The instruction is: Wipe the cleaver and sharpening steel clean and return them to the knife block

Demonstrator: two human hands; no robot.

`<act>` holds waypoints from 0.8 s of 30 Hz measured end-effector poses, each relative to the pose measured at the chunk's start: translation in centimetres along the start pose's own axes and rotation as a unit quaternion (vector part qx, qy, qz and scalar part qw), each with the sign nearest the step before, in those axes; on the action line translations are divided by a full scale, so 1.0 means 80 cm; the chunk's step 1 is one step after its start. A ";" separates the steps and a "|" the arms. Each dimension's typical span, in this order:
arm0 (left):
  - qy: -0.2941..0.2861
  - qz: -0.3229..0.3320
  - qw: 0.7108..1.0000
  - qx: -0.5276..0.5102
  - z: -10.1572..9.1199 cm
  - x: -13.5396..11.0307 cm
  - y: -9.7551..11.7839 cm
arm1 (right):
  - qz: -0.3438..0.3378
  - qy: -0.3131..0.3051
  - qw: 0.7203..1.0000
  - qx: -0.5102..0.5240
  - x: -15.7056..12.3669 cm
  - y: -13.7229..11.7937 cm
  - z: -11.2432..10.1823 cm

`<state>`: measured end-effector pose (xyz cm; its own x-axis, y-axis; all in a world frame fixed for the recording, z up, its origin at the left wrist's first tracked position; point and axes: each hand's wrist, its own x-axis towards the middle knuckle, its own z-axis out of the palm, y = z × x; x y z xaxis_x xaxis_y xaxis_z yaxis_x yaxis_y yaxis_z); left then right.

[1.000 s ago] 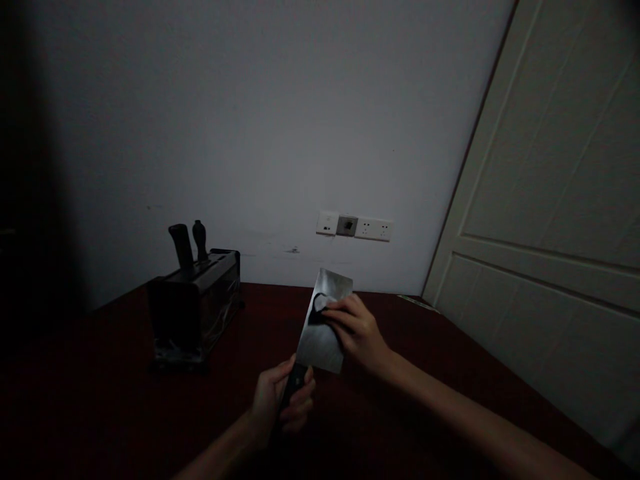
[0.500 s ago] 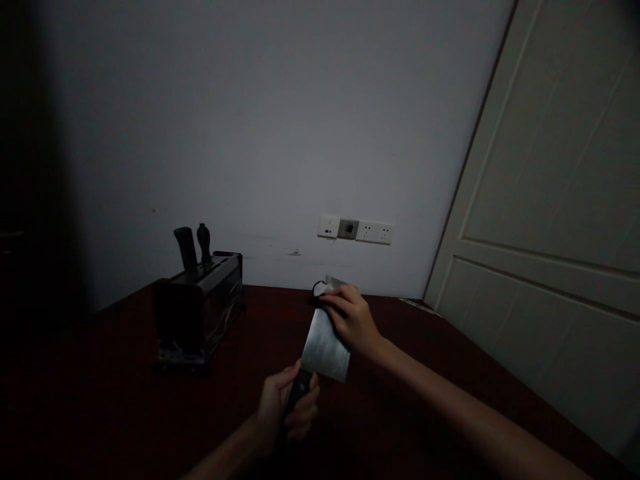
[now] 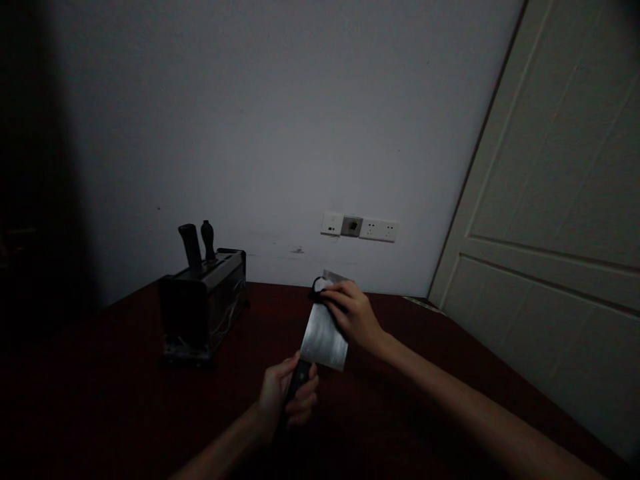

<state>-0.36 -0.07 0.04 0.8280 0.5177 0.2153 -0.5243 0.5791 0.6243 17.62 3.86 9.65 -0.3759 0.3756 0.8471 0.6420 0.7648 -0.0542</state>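
My left hand (image 3: 293, 395) is wrapped round the black handle of a cleaver (image 3: 325, 339), whose broad grey blade points away from me above the table. Near the blade's far end, my right hand (image 3: 355, 313) pinches a black-and-white cloth (image 3: 319, 287) against the metal. Part of the blade and most of the cloth are covered by the right fingers. To the left stands a dark knife block (image 3: 205, 300) with two black handles sticking up out of its top.
The dark red table (image 3: 270, 313) reaches back to a pale wall (image 3: 280, 133). Sockets (image 3: 377, 229) sit low on that wall. A light panelled door (image 3: 560, 200) rises along the right side. The far left is in deep shadow.
The view has shifted slightly, so the knife block and sockets appear a little further right. Both hands keep their holds on the cleaver and the cloth, which stays near the blade's far end.
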 end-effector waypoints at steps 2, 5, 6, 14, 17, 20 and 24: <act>0.009 0.010 1.000 0.001 -0.005 0.000 0.003 | -0.028 -0.045 0.998 0.040 -0.027 -0.031 0.008; 0.005 0.022 1.000 0.008 -0.009 0.001 0.008 | -0.060 -0.095 0.991 0.072 -0.045 -0.054 0.007; -0.001 0.024 1.000 0.011 -0.009 0.001 0.009 | -0.065 -0.099 0.991 0.070 -0.042 -0.050 0.003; -0.023 0.023 0.999 0.023 -0.001 0.000 0.009 | 0.029 0.034 0.999 -0.006 0.008 0.020 -0.015; -0.016 0.015 1.000 0.009 -0.006 0.000 0.010 | -0.001 -0.010 1.000 0.027 -0.019 -0.018 0.001; -0.007 0.017 1.000 0.001 -0.010 0.001 0.011 | -0.061 -0.121 0.989 0.060 -0.038 -0.050 0.007; 0.005 0.012 1.000 0.008 -0.004 0.000 0.013 | -0.048 -0.100 0.993 0.026 -0.015 -0.027 -0.001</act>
<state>-0.95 0.73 0.41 0.8136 0.5371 0.2227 -0.5402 0.5564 0.6314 16.77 1.73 8.77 -0.5630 0.3914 0.7279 0.5627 0.8266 -0.0092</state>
